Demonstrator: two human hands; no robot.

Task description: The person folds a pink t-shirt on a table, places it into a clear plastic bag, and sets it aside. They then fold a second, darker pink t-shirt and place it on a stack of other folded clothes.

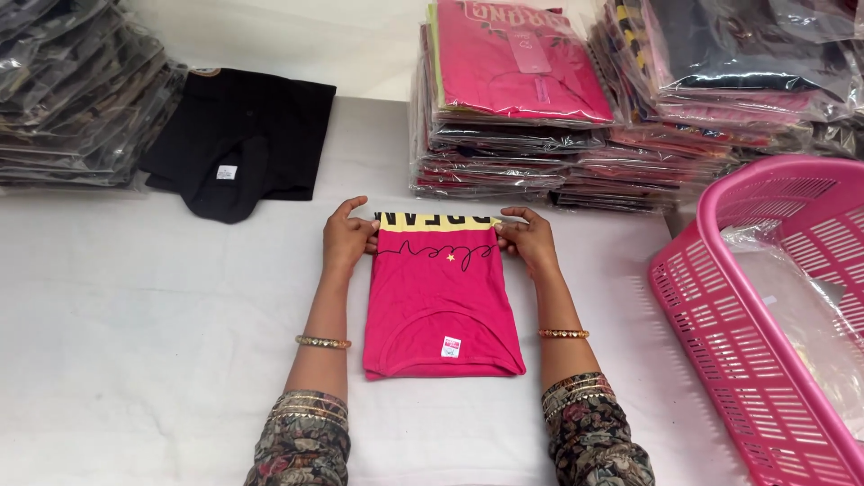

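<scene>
The grip of the left hand (349, 238) and right hand (529, 241) is closed on one folded pink T-shirt (441, 306) (one black garment (238, 139), one pink basket (765, 297) nearby).

head view | 1 camera | looks steeply down, forward | close over white table (135, 342)

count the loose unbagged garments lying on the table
2. A folded pink shirt lies at the centre, its far corners pinched by the left hand and right hand. A black garment lies beyond it to the left. Others may be hidden among the bagged stacks.
</scene>
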